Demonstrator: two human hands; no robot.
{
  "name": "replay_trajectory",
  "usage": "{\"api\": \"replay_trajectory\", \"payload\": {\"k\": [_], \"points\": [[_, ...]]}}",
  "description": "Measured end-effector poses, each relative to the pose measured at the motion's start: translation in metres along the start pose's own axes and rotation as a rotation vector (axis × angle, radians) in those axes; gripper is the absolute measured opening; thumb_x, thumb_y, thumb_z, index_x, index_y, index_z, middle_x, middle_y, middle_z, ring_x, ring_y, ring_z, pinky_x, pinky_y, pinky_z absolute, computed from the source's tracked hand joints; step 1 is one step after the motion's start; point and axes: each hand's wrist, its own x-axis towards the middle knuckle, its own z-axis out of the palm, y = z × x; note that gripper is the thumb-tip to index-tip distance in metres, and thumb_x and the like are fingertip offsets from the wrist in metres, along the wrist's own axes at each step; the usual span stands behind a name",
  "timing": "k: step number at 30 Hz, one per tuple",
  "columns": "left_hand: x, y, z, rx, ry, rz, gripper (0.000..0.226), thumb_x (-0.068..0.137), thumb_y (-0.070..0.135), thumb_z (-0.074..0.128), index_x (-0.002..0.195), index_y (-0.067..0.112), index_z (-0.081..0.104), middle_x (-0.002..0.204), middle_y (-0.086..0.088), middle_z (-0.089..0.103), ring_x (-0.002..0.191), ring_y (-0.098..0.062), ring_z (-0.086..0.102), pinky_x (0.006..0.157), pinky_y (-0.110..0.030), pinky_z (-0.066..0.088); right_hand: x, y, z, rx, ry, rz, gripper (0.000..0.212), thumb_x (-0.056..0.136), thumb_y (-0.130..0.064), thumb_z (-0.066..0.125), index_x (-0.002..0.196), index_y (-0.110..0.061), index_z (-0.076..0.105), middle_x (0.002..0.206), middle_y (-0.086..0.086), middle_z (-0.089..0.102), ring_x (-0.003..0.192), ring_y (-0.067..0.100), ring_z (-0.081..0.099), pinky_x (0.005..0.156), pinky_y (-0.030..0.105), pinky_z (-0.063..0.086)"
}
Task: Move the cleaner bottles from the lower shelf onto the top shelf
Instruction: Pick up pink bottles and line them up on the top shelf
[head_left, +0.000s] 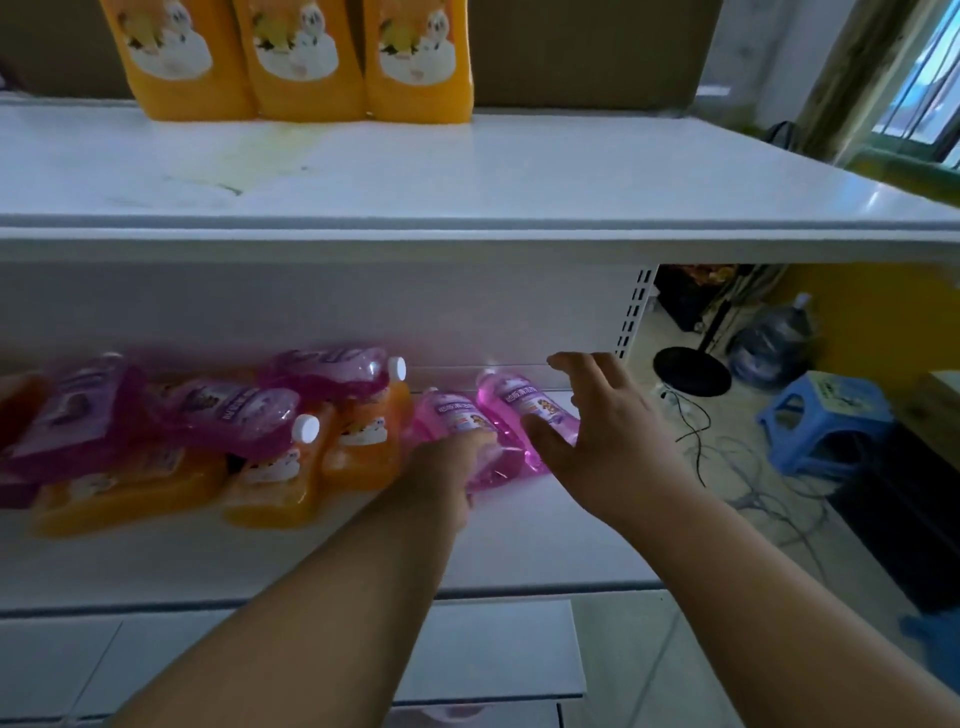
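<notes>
The white top shelf (519, 176) runs across the upper frame, bare from centre to right, with three orange bottles (296, 57) upright at upper left, their tops cut off. On the lower shelf (519, 540) we see two pink bottles (498, 415) lying flat at centre, long axes slanting toward upper left, beside a blurred pink-and-orange pile (208, 431). Our left hand (447, 478) rests on one, its fingers hidden; our right hand (602, 431) hovers with fingers spread.

— Can any lettering be read on the shelves?
— No. The pink bottles (511, 410) at four o'clock carry printed labels, perhaps white capitals, too blurred to read. The orange bottles (306, 57) show only pictures.
</notes>
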Motion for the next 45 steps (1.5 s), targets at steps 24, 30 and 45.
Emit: {"api": "replay_trajectory", "payload": {"k": [24, 30, 45], "points": [[-0.13, -0.013, -0.145, -0.152, -0.318, 0.437, 0.088, 0.044, 0.045, 0.095, 0.121, 0.013, 0.067, 0.109, -0.018, 0.074, 0.099, -0.036, 0.072, 0.074, -0.042, 0.061, 0.027, 0.003, 0.104, -0.059, -0.489, 0.422, 0.1, 0.061, -0.057, 0.08, 0.136, -0.009, 0.032, 0.123, 0.014, 0.063, 0.113, 0.037, 0.058, 0.091, 0.04, 0.05], [-0.163, -0.013, -0.216, -0.181, -0.26, 0.529, 0.076, 0.044, 0.053, 0.096, 0.108, 0.017, 0.074, 0.096, -0.018, 0.076, 0.083, -0.036, 0.075, 0.067, -0.043, 0.06, -0.02, -0.095, 0.096, 0.082, -0.418, 0.25, 0.091, 0.05, -0.054, 0.084, 0.123, -0.021, 0.04, 0.109, 0.001, 0.057, 0.089, 0.02, 0.06, 0.071, 0.031, 0.051], [-0.34, 0.004, -0.56, -0.085, 0.132, 0.94, 0.058, 0.059, 0.06, 0.088, 0.107, 0.029, 0.074, 0.099, -0.013, 0.076, 0.093, -0.038, 0.074, 0.072, -0.046, 0.059, -0.103, -0.499, 0.135, 0.943, -0.397, -0.185, 0.066, 0.076, -0.031, 0.084, 0.125, -0.026, 0.04, 0.111, -0.003, 0.063, 0.093, 0.011, 0.069, 0.077, 0.036, 0.062]]}}
